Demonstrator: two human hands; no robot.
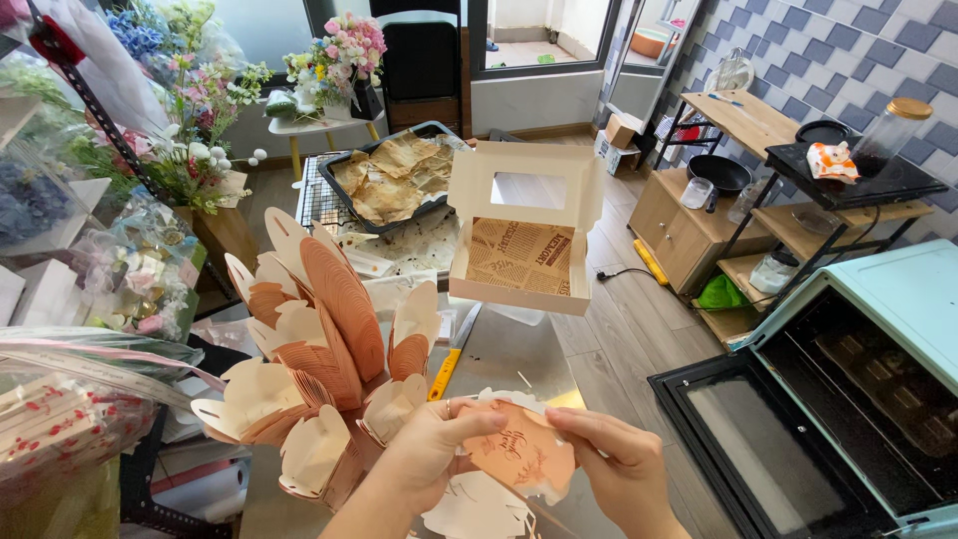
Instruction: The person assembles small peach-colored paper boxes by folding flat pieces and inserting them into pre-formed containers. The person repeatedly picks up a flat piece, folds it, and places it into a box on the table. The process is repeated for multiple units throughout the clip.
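Both my hands hold one flat peach-and-cream paper box blank (519,454) low in the centre of the view. My left hand (429,449) pinches its left edge between thumb and fingers. My right hand (614,459) grips its right edge. Another cream blank (474,509) lies on the table under my hands. To the left, a fanned stack of the same scalloped blanks (319,329) stands on the table. An open cream window box lined with printed brown paper (521,240) sits further back.
A yellow-handled knife (451,359) lies between the stack and the open box. A dark tray of crumpled brown paper (391,178) is behind. A mint oven with its door down (838,399) stands right. Flower bouquets (150,150) crowd the left.
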